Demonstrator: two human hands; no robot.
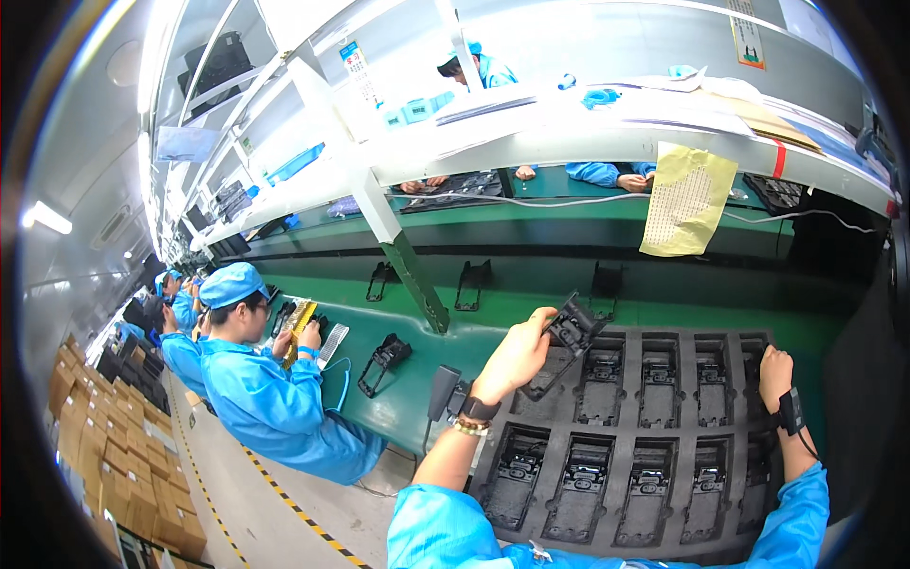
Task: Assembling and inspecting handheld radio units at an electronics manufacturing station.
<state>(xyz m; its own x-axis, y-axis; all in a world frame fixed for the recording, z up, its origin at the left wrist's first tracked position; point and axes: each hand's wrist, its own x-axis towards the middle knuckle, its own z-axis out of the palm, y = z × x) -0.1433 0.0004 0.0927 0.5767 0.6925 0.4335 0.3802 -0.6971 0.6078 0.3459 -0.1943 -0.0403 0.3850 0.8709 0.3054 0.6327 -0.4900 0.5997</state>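
Observation:
My left hand (517,353) is closed on a black plastic frame part (574,328), which it lifts over the far left corner of a black foam tray (559,436). Several similar black parts (659,384) lie in the tray's two rows of compartments. At the tray's far right, my right hand (775,377) is curled with its fingers bent down by the end compartment. What those fingers hold, if anything, is hidden. A dark strap and a beaded bracelet (471,427) circle my left wrist; a black device (791,413) sits on my right wrist.
More black frame parts (385,363) stand on the green bench (427,356) to the left and behind the tray. A white post (374,204) with a green foot rises from the bench. A co-worker (270,379) in blue sits at the left. A yellow sheet (688,201) hangs from the shelf.

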